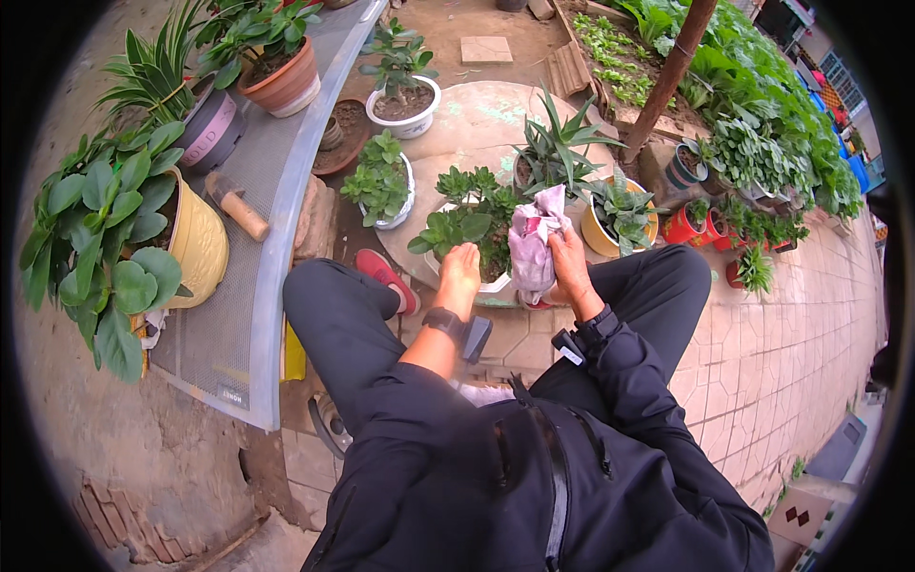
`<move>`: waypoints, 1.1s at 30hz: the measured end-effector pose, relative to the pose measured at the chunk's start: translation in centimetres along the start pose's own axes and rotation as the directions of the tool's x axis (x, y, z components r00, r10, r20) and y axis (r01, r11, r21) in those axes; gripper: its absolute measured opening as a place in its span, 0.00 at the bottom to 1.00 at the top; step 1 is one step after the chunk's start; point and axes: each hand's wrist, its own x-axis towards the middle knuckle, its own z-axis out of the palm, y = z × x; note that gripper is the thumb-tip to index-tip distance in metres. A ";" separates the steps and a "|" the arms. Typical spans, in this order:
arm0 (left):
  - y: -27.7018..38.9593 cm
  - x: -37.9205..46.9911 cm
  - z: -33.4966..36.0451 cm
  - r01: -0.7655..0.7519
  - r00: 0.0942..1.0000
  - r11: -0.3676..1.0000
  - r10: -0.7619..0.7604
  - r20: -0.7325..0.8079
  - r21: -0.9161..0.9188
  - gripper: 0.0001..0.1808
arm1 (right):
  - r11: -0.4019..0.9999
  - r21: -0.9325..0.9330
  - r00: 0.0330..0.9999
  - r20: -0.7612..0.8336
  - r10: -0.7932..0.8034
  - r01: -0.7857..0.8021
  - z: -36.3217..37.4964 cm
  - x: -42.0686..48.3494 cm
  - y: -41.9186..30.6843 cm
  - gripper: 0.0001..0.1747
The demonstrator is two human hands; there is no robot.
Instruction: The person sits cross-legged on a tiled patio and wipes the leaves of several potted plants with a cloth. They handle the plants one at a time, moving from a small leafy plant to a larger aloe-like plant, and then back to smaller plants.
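Observation:
My right hand (570, 263) grips a crumpled pinkish-white cloth (533, 247), held up in front of a potted plant. My left hand (460, 272) is at the front left edge of that plant's white pot (493, 286); whether it touches the pot or the leaves I cannot tell. Nothing shows in its fingers, which lie close together and partly out of sight. Green succulent leaves (479, 207) rise from the pot, partly hidden by the cloth and my left hand. The pot sits at the near edge of a round stone table (465, 107).
More potted plants share the table, among them a spiky aloe-like plant (565, 143) and a succulent in a yellow pot (600, 232). To the left, a mesh-topped bench (214, 343) bears large pots and a wooden-handled trowel (239, 207). Red pots (686, 225) line the paving at right.

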 end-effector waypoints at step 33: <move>1.2 0.8 2.3 0.111 0.988 0.968 -0.084 0.126 -0.227 0.30 | 0.804 -0.576 0.988 0.131 -0.087 0.147 6.1 0.4 -5.5 0.30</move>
